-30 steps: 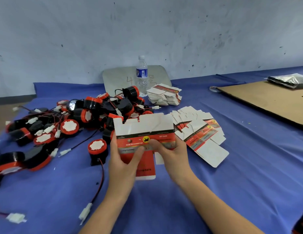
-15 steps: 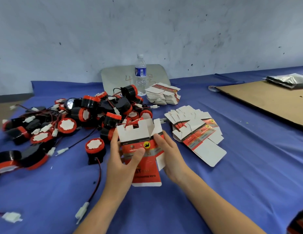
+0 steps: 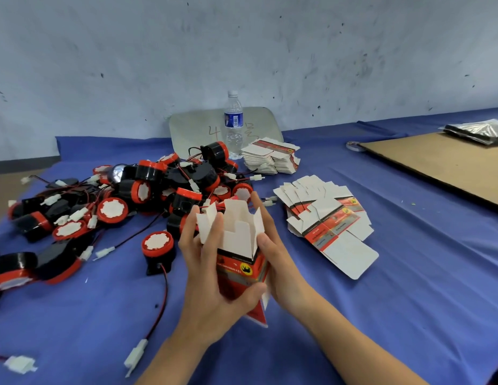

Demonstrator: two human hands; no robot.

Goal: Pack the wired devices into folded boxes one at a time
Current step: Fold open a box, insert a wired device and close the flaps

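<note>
Left grip (image 3: 211, 276) and right grip (image 3: 282, 263) clasp one part-opened box (image 3: 236, 269) from either side.
You hold it above the counter (image 3: 409, 273), white flaps standing open upward. One wired device (image 3: 157, 245) stands just left of your left grip; the device heap (image 3: 159, 187) lies behind it, flat box blanks (image 3: 330, 220) to the right, a water bottle (image 3: 233, 126) by the wall.

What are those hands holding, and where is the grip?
One red carton, flaps open: left hand wraps its lower body, right hand pinches its right side.
</note>
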